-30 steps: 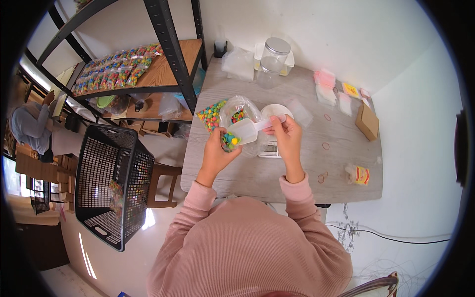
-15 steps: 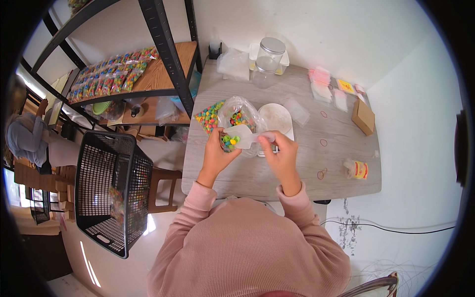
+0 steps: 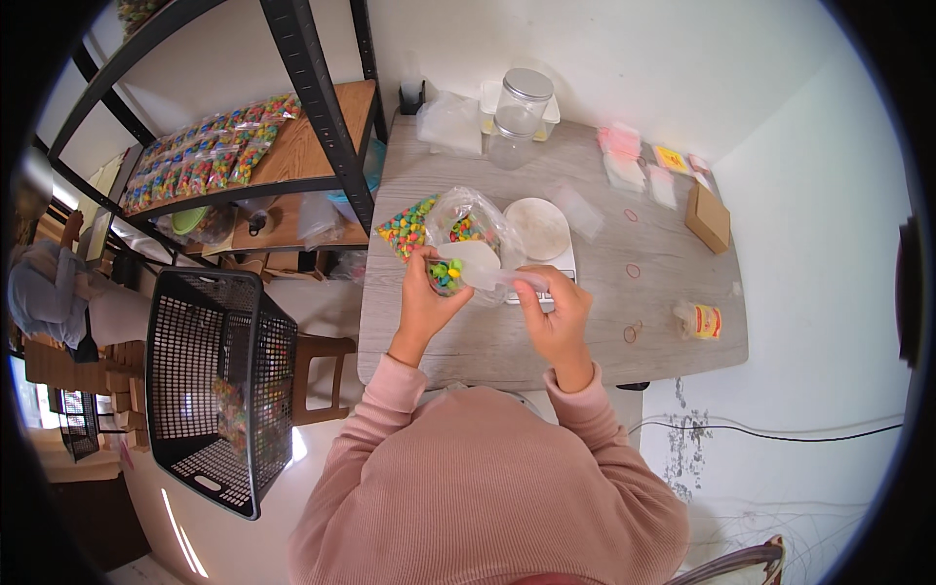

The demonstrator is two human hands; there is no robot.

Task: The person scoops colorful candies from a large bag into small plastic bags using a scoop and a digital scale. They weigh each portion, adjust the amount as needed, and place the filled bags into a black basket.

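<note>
My left hand [image 3: 429, 309] is closed around a small clear bag [image 3: 446, 275] with green, blue and yellow pieces in it. In my right hand [image 3: 558, 314], the fingers grip the handle of a translucent white scoop [image 3: 472, 257], whose blade reaches left over the mouth of that bag. Just beyond, a large open clear bag [image 3: 466, 207] holds more colourful pieces; the scoop hides part of it. A filled bag of the same pieces [image 3: 406, 231] lies to its left. A white scale [image 3: 538, 227] with a round pan stands beyond my right hand.
Jars [image 3: 520, 107], empty plastic bags [image 3: 450, 124], a cardboard box [image 3: 707, 218] and rubber bands [image 3: 634, 272] lie about the table. A black basket [image 3: 207, 390] stands at the left, below a shelf of filled bags [image 3: 200, 161]. Another person [image 3: 49, 288] is at far left.
The scoop and my right hand have dropped slightly towards me, with the scoop still over the small bag. My left hand keeps its grip. The whole view has shifted slightly.
</note>
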